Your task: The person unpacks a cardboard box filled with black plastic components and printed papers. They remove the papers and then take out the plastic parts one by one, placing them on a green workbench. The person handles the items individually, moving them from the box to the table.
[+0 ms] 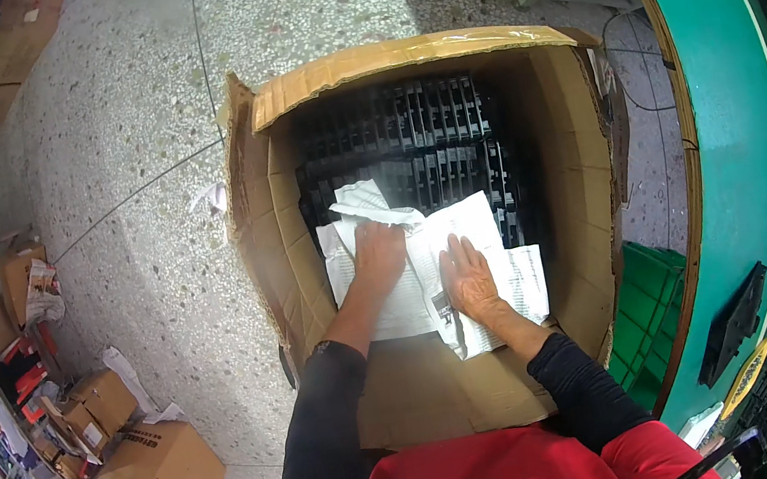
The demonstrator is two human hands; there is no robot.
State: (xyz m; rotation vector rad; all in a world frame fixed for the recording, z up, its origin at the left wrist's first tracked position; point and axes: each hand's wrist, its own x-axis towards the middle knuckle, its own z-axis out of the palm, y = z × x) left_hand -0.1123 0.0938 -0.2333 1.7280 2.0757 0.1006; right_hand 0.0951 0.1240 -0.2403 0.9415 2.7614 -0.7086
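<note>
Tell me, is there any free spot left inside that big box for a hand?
Hardly. Black parts fill the far half of the cardboard box; newspaper sheets cover the near half under the left hand and right hand. Bare cardboard shows only along the right wall.

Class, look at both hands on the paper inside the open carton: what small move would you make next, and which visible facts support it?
Probably smooth the crumpled far corner flat with the left hand. The paper sheets cover only the near part of the black parts; the right hand already presses them flat.

Speckled floor (pixel 148 228): open cardboard box (pixel 591 205), smaller cartons (pixel 159 475), green crate (pixel 645 317).
</note>
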